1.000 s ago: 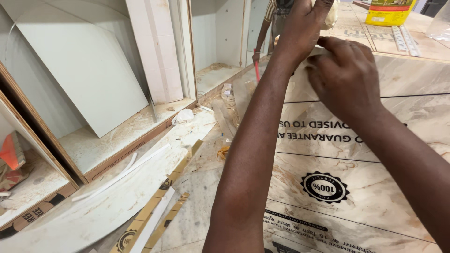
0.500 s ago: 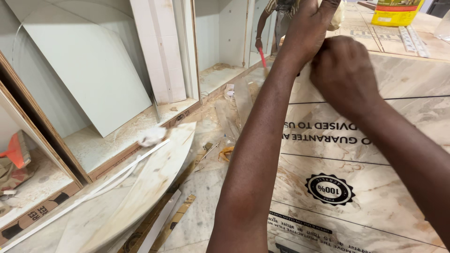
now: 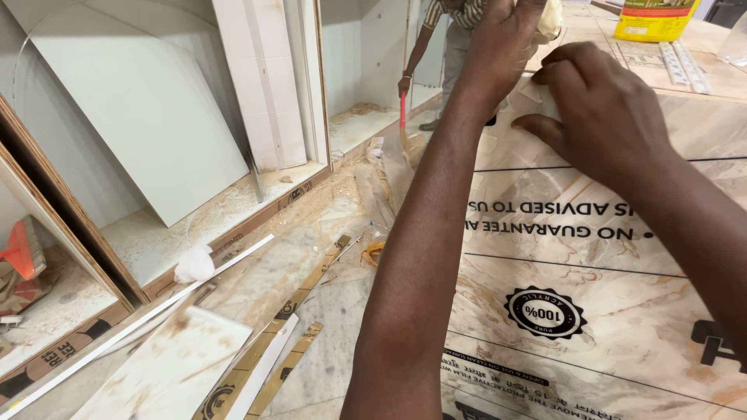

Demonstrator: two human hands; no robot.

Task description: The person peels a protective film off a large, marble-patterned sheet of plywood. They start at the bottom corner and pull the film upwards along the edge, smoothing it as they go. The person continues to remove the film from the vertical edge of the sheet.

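So the right hand (image 3: 603, 117) has slid lower and flattened out on the marble-look panel (image 3: 591, 264) since the earlier frame, fingers spread and pressing the clear protective film (image 3: 537, 97) near the panel's far edge. The left hand (image 3: 502, 47) is curled shut, pinching the film's peeled corner just above that edge. A yellow container (image 3: 654, 17) sits at the panel's far end. Beyond the panel, another person (image 3: 443, 47) sweeps with a red-handled broom (image 3: 402, 117).
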